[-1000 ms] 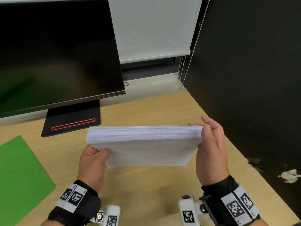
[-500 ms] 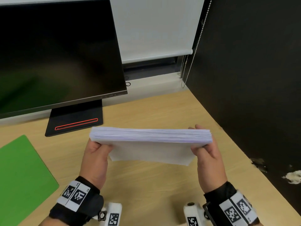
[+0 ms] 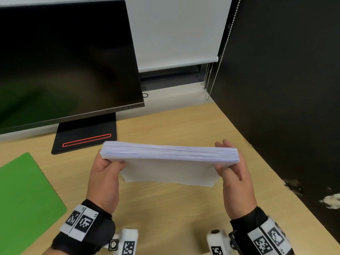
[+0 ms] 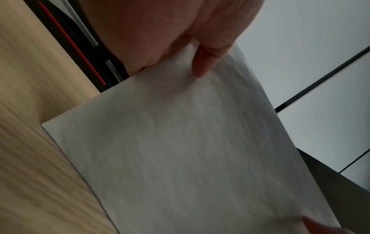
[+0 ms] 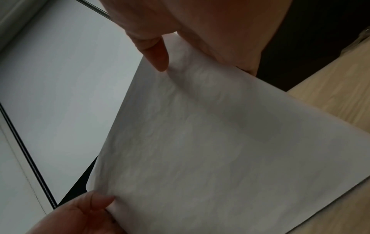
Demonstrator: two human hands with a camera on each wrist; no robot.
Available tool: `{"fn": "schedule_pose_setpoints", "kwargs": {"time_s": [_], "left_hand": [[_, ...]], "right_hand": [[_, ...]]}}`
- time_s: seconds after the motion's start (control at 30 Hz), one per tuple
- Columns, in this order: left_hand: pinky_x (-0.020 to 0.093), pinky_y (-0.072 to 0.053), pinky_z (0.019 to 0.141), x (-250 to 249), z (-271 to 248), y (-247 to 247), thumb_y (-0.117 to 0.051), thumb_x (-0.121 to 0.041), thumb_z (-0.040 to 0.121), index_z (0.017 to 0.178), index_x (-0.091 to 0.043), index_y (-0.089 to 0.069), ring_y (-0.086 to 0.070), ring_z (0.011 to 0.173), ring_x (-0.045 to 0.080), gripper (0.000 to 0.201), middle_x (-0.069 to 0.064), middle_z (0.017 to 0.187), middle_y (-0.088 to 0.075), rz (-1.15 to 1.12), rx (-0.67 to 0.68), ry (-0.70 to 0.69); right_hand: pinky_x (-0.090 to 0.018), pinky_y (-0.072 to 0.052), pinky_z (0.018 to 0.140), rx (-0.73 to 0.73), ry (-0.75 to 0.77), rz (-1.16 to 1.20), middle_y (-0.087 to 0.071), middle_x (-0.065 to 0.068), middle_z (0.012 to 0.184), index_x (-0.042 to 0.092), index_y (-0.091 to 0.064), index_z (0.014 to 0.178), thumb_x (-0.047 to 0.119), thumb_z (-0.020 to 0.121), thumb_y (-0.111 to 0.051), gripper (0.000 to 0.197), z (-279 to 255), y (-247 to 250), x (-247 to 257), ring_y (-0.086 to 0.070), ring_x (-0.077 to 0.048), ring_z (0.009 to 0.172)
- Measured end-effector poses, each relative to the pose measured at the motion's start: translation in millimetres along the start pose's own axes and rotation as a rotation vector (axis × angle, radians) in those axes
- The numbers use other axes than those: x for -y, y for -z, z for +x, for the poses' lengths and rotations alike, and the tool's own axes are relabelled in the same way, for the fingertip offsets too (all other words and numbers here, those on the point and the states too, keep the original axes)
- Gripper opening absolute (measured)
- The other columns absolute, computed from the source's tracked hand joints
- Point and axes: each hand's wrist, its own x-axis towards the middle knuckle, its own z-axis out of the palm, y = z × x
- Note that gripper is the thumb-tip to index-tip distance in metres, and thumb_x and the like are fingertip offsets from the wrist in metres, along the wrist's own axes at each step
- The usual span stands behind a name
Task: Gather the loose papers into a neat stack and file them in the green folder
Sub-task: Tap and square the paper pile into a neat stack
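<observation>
A thick stack of white papers (image 3: 169, 162) stands on its long edge above the wooden desk (image 3: 165, 208), its top edge facing me. My left hand (image 3: 105, 173) grips its left end, thumb on the near sheet. My right hand (image 3: 232, 172) grips the right end, thumb in front and fingers behind. The left wrist view shows the stack's near sheet (image 4: 180, 150) with my left thumb on it; the right wrist view shows that sheet (image 5: 210, 150) under my right thumb. The green folder (image 3: 24, 196) lies flat and closed on the desk at the left.
A dark monitor (image 3: 64, 61) on a black base (image 3: 84, 137) with a red line stands at the back left. A black partition (image 3: 285, 89) runs along the desk's right side. A white roller blind (image 3: 174, 30) with bead chains (image 3: 209, 85) hangs behind.
The stack has shifted slightly right and tilted so that more of its top edge shows. My right hand slid down from the top right corner to hold the right end.
</observation>
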Motion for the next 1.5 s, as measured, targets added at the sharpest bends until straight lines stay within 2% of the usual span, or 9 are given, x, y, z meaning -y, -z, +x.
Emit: {"fn": "schedule_pose_setpoints", "kwargs": {"time_s": [0.17,0.3,0.57,0.77,0.93,1.07,1.2,1.33,1.5], "left_hand": [[0.035,-0.044,0.093,-6.1,-2.6,-4.2,-0.051,0.016,0.085,0.110,-0.029,-0.068,-0.064,0.098,0.012,0.055,-0.005,0.103,-0.073,0.015,-0.006,-0.052],[0.029,-0.038,0.112,-14.1,-10.3,-3.8,-0.053,0.012,0.095,0.133,-0.060,-0.038,-0.053,0.131,0.009,0.083,-0.002,0.144,-0.053,0.174,-0.001,-0.226],[0.000,-0.025,0.111,-17.5,-12.4,2.9,-0.050,-0.016,0.091,0.127,-0.055,-0.052,-0.037,0.142,0.003,0.053,-0.026,0.141,-0.042,0.542,0.051,-0.405],[0.028,-0.030,0.116,-22.5,-15.2,2.5,-0.051,-0.025,0.091,0.125,-0.059,-0.055,-0.036,0.143,0.007,0.048,-0.034,0.142,-0.036,0.570,0.068,-0.400],[0.034,-0.033,0.117,-27.6,-16.3,1.4,-0.051,-0.031,0.091,0.120,-0.067,-0.057,-0.037,0.143,0.007,0.046,-0.034,0.143,-0.037,0.555,0.077,-0.389],[0.016,-0.033,0.108,-26.9,-16.1,-2.4,-0.051,-0.022,0.093,0.114,-0.071,-0.058,-0.040,0.139,0.003,0.054,-0.033,0.140,-0.040,0.557,0.072,-0.356],[-0.007,-0.029,0.098,-23.0,-17.0,-4.0,-0.054,-0.001,0.100,0.125,-0.053,-0.057,-0.041,0.126,-0.020,0.058,-0.026,0.136,-0.045,0.549,0.034,-0.346],[-0.011,-0.032,0.079,-19.6,-18.9,-7.7,-0.054,0.006,0.098,0.137,-0.024,-0.061,-0.047,0.092,-0.033,0.050,-0.005,0.139,-0.047,0.565,-0.005,-0.344],[-0.011,-0.032,0.082,-19.6,-18.7,-8.2,-0.053,0.008,0.097,0.131,-0.031,-0.060,-0.048,0.102,-0.028,0.051,-0.001,0.139,-0.049,0.564,-0.016,-0.366]], "right_hand": [[-0.018,-0.042,0.087,-0.004,-0.058,0.001,-0.064,0.018,0.125,0.042,-0.053,0.130,-0.003,0.094,-0.055,0.058,2.5,-1.2,-5.6,-0.061,0.008,0.109],[-0.018,-0.042,0.087,-0.006,-0.076,0.008,-0.065,0.010,0.125,0.048,-0.053,0.121,-0.005,0.094,-0.053,0.059,3.5,-4.5,-6.5,-0.060,0.001,0.110],[-0.021,-0.044,0.086,-0.014,-0.074,0.014,-0.066,0.014,0.113,0.034,-0.054,0.131,-0.004,0.094,-0.053,0.053,4.8,-3.9,-7.5,-0.062,0.010,0.094],[-0.023,-0.045,0.087,-0.010,-0.071,0.008,-0.066,0.009,0.116,0.026,-0.055,0.136,-0.003,0.094,-0.053,0.051,5.5,-3.8,-8.1,-0.062,0.006,0.096],[-0.024,-0.044,0.088,-0.013,-0.058,0.014,-0.065,0.007,0.121,0.029,-0.054,0.135,-0.004,0.094,-0.053,0.052,5.3,-4.6,-6.6,-0.060,-0.002,0.105],[-0.021,-0.042,0.095,-0.024,0.040,-0.027,-0.057,0.014,0.132,0.042,-0.040,0.140,-0.002,0.095,-0.055,0.064,3.1,-6.3,-2.6,-0.057,0.003,0.115],[-0.023,-0.041,0.101,-0.032,0.302,-0.236,-0.051,0.016,0.134,0.061,-0.018,0.144,0.005,0.098,-0.054,0.081,-1.6,-9.1,-1.2,-0.050,-0.006,0.127],[-0.030,-0.041,0.106,-0.055,0.471,-0.373,-0.049,-0.005,0.132,0.033,-0.040,0.145,0.006,0.096,-0.051,0.057,2.1,-8.5,-9.9,-0.046,-0.007,0.128],[-0.013,-0.035,0.107,-0.068,0.514,-0.406,-0.051,-0.014,0.132,0.016,-0.053,0.136,0.002,0.093,-0.052,0.045,4.0,-9.5,-8.4,-0.044,0.003,0.127]]}}
